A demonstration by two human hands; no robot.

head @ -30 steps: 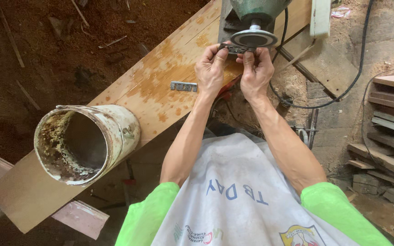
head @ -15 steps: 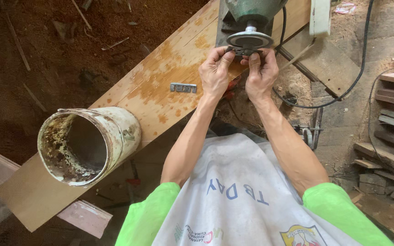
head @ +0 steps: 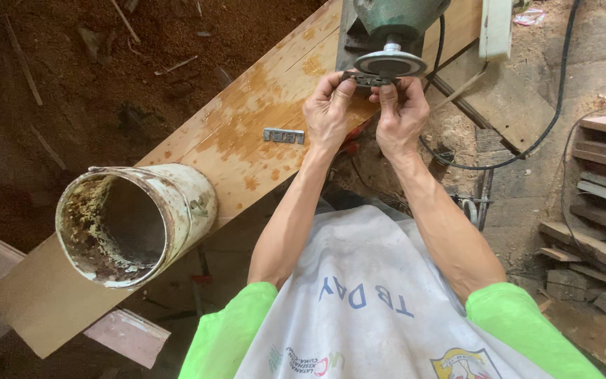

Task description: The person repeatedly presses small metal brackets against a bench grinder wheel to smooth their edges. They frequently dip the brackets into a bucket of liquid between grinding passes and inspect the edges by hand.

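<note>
You have 2 hands, left (head: 329, 105) and right (head: 401, 112), on 1 small metal piece (head: 365, 79) at 1 green grinder (head: 391, 28). You also see 1 metal bracket (head: 283, 135), 1 crusted bucket (head: 138, 221), 1 long board (head: 247, 151) and 1 black cable (head: 548, 126).

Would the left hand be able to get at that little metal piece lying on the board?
Probably yes. The metal piece lies bare on the wooden board, just left of the left hand, nothing between them. That hand, though, is holding a small dark part against the grinder's disc, together with the right hand.
</note>
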